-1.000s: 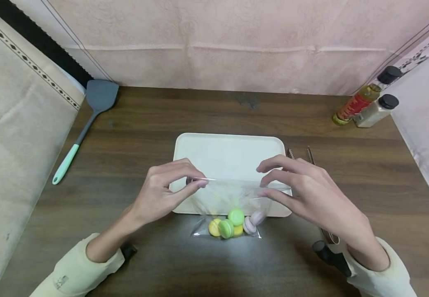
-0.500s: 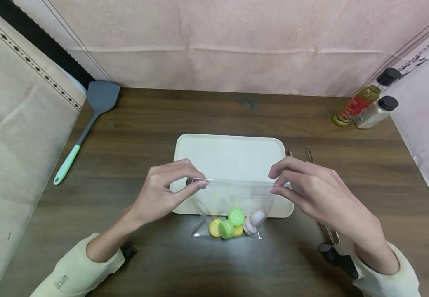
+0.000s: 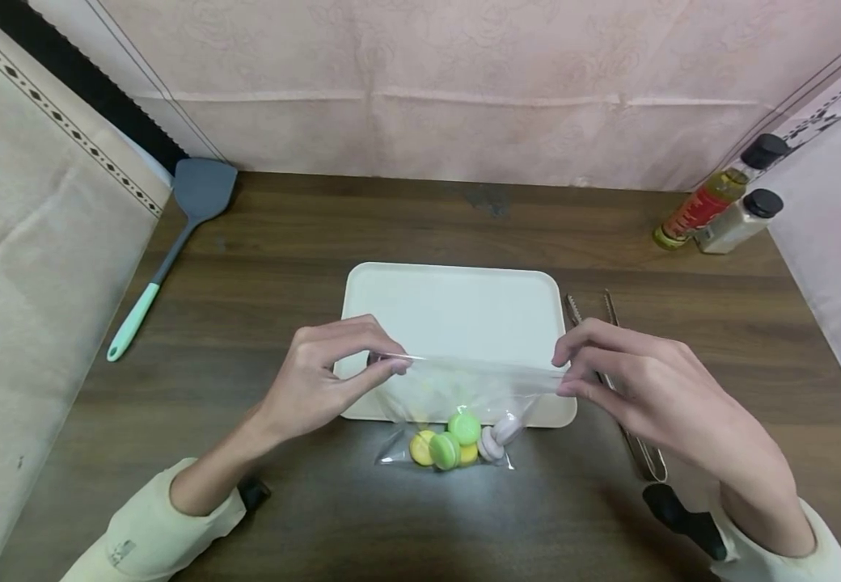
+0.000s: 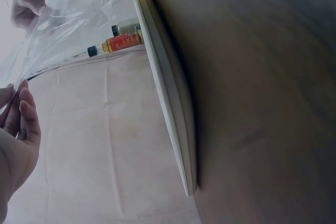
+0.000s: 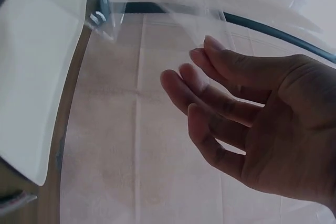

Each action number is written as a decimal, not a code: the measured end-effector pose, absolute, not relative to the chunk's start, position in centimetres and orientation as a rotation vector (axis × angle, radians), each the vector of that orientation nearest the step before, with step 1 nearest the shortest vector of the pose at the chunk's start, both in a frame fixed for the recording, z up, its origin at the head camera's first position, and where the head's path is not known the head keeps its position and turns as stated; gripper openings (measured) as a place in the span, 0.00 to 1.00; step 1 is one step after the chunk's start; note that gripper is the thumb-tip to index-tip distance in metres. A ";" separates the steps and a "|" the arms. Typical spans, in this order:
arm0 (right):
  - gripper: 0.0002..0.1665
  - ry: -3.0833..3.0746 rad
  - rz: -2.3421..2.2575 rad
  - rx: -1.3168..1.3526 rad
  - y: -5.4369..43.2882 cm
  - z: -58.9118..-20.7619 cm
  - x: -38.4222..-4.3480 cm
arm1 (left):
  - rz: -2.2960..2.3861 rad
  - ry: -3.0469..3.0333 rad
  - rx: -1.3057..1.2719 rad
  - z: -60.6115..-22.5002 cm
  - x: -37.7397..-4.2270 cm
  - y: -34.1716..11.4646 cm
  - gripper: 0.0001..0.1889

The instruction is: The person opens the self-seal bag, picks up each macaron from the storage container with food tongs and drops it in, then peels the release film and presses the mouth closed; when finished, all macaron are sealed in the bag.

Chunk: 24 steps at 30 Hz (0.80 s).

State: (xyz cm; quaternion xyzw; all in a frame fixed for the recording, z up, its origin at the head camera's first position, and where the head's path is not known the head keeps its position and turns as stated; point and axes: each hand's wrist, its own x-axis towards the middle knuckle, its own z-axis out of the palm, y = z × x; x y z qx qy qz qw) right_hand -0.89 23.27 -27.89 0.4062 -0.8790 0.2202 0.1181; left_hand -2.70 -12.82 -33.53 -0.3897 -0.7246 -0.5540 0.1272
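Observation:
A clear plastic bag (image 3: 431, 388) holds several macarons: green (image 3: 464, 426), yellow (image 3: 422, 447) and pale lavender (image 3: 492, 444). Its filled bottom lies just in front of a white tray (image 3: 450, 303), and its top edge is stretched between both hands. My left hand (image 3: 329, 368) pinches the upper left corner between thumb and forefinger. At the opposite corner, my right hand (image 3: 646, 376) pinches the edge with thumb and forefinger; in the right wrist view the other fingers of this hand (image 5: 252, 108) are loosely bent. The left wrist view catches the bag (image 4: 58, 30) from the side.
Metal tongs (image 3: 642, 453) lie right of the tray, partly hidden under the right hand. A grey spatula with a mint handle (image 3: 133, 323) lies at the left. At the back right stand a red-labelled bottle (image 3: 700, 208) and a black-capped shaker jar (image 3: 733, 226). Cloth hangs around the table.
My right hand has slid rightward along the bag's top edge to its right corner, uncovering more of that edge. The left hand and the macarons stay almost where they were.

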 end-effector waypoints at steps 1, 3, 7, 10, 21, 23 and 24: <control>0.30 -2.566 0.653 1.211 23.4 -27.8 -0.8 | -1.623 -2.104 -1.135 -33.5 -2.6 -12.8 0.08; 0.29 -2.552 0.680 1.272 23.5 -27.6 -0.6 | -1.644 -2.083 -1.153 -33.4 -2.3 -12.9 0.08; 0.24 -2.554 0.775 1.396 23.6 -26.7 0.1 | -1.691 -1.986 -1.233 -33.0 -1.5 -13.0 0.05; 0.17 -2.539 0.894 1.489 23.6 -25.9 0.4 | -1.741 -1.912 -1.266 -32.3 -0.7 -13.5 0.05; 0.14 -2.469 1.229 1.520 19.1 -24.1 -0.8 | -1.931 -1.589 -1.199 -29.1 2.2 -17.5 0.01; 0.14 -2.485 1.283 1.510 17.5 -23.9 -1.2 | -1.942 -1.528 -1.163 -28.6 2.7 -18.5 0.02; 0.14 -2.487 1.304 1.512 16.7 -23.9 -1.4 | -1.957 -1.500 -1.138 -28.4 2.9 -19.0 0.02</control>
